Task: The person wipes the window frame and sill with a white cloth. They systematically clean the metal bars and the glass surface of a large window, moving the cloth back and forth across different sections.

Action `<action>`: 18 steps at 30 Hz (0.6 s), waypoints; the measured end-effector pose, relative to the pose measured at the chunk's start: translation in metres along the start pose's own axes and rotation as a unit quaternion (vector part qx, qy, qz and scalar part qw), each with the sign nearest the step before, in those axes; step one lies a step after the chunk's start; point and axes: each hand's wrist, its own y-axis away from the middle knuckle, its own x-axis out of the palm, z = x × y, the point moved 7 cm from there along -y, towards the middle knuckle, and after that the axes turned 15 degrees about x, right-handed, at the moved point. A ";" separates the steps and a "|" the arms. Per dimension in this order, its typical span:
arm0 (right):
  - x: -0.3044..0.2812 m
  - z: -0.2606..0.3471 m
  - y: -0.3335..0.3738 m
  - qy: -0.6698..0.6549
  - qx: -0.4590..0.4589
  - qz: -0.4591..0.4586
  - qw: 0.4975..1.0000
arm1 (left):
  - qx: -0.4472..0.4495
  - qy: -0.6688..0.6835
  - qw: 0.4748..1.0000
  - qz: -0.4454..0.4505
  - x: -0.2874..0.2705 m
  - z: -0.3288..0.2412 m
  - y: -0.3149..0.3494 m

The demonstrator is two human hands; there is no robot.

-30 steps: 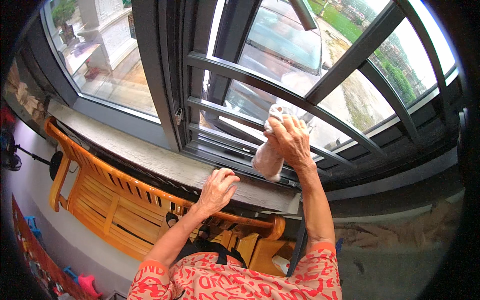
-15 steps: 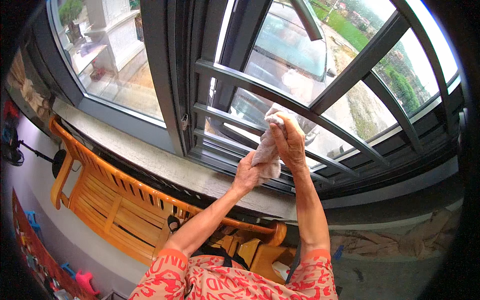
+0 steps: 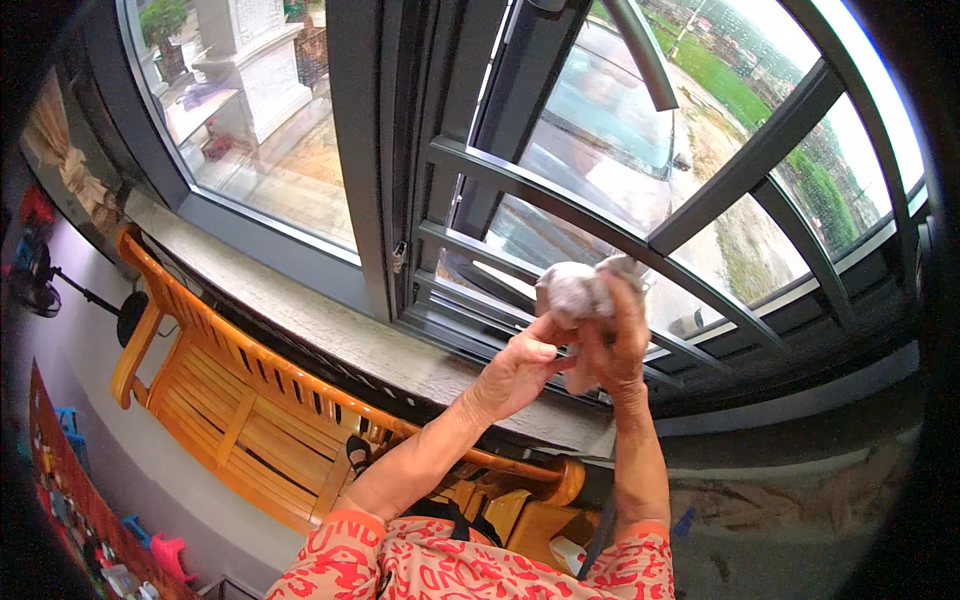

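Note:
A crumpled pale grey cloth is bunched up in front of the dark window bars. My right hand, somewhat smeared by motion, is closed round its right side. From the left, my left hand meets the cloth's lower part, thumb and fingers closed on it. Both forearms reach up and forward from patterned short sleeves. Behind the hands are the horizontal bars of the window grille, with the glass beyond them. Part of the cloth is hidden by my fingers.
Below the window runs a pale stone sill. A slatted wooden bench stands along the wall to the left, its backrest under the sill. A black fan is at far left. A tied curtain hangs by the left window.
The cloth has gone from a long twisted shape to a rounder bundle. Both hands have moved slightly right and lower in the picture, and the whole view has shifted a little.

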 end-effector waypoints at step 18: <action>0.105 0.033 -0.044 0.211 -0.007 0.006 0.978 | 0.006 -0.270 0.950 -0.156 -0.056 -0.047 0.039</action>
